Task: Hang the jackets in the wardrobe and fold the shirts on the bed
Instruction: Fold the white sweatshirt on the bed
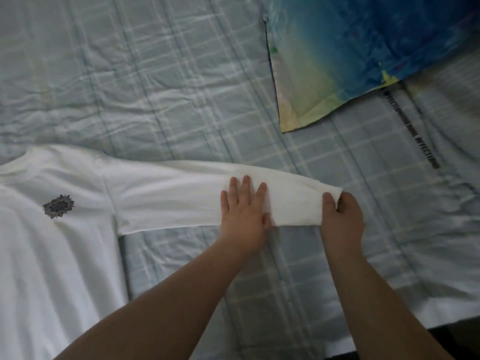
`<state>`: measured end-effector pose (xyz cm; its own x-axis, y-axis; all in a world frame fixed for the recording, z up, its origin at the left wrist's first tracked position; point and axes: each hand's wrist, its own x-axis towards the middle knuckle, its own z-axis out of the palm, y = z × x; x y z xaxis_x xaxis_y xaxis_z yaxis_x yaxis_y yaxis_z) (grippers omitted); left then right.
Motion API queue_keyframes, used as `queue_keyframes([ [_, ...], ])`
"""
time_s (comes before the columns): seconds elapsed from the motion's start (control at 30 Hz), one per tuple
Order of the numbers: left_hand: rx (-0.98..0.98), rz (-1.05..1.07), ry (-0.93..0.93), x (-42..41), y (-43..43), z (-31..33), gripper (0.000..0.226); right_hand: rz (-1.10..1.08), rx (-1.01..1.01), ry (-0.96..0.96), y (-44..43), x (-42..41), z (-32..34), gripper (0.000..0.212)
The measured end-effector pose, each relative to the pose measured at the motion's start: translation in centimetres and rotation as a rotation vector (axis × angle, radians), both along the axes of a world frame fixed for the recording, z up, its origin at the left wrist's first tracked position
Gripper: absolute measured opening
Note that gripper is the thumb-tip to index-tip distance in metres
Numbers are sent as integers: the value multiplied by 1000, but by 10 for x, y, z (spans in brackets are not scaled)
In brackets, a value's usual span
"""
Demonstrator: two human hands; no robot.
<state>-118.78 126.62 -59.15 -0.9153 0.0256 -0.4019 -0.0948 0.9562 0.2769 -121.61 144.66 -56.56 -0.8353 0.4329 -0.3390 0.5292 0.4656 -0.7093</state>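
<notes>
Left hand (pixel 244 211), fingers straight and spread, presses flat on the outstretched sleeve (pixel 168 198). Right hand (pixel 340 219) pinches the cuff end, thumb on top and fingers curled beneath. The sleeve belongs to a white shirt (pixel 65 255) lying on the bed (pixel 181 87) with its dark emblem (pixel 58 206) showing. A coloured pillow (pixel 350 48) lies well apart, beyond. Probable step: smoothing the sleeve before folding it inward. Risk: with only one palm anchoring the cloth, a hard pull at the cuff may drag the shirt body askew and crease it, spoiling the fold.
</notes>
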Motion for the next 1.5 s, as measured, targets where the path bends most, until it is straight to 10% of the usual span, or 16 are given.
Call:
queue_keyframes([
  [0.2,1319,981,-129,18,-22,88,35,344,-346,124,-80,36,66,22],
  [0.3,1497,1179,-153,27,-69,95,48,602,-321,161,-121,57,62,28],
  [0.6,1253,1156,31,74,-262,80,20,1074,418,297,-280,83,13,56],
  [1.07,1127,1363,124,206,-575,45,19,1227,556,165,-573,172,-17,59],
  [1.5,849,1447,218,254,-641,18,29,1350,650,239,-644,195,-51,62],
])
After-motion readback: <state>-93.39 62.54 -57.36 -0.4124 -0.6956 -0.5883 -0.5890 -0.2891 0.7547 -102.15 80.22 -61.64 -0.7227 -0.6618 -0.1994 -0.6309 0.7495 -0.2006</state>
